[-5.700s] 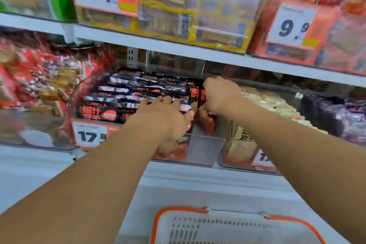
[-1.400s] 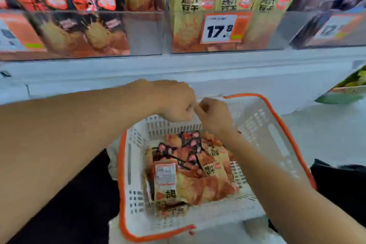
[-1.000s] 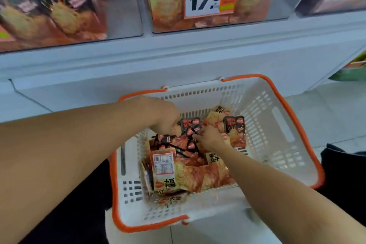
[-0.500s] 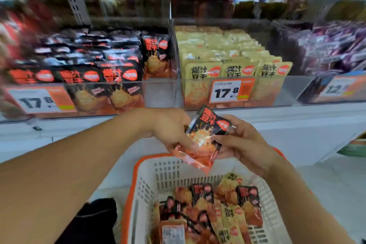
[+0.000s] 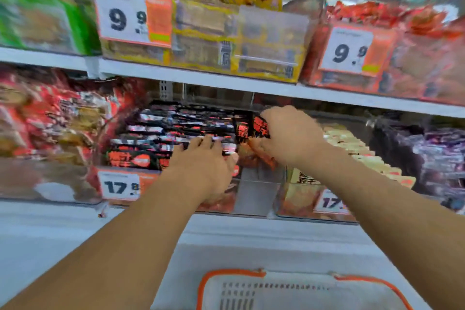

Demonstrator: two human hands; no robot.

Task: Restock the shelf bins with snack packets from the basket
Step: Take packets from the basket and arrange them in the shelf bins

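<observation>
Right hand (image 5: pixel 289 136) in a closed grip on a black-and-red snack packet (image 5: pixel 253 128) over the clear shelf bin (image 5: pixel 254 191), left hand (image 5: pixel 206 166) flat on the stocked row — light, crinkly, slippery film, I reckon, best pinched at the top seam.

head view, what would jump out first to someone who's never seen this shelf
The two hands in the middle: the right hand grips a black-and-red snack packet at the right end of the clear bin of matching packets, while the left hand lies flat on the rows beside it. Next come the bold price tags, a 9.9 tag on the upper shelf and a 17.8 tag on the bin front. The orange-rimmed white basket sits at the bottom edge.
</observation>
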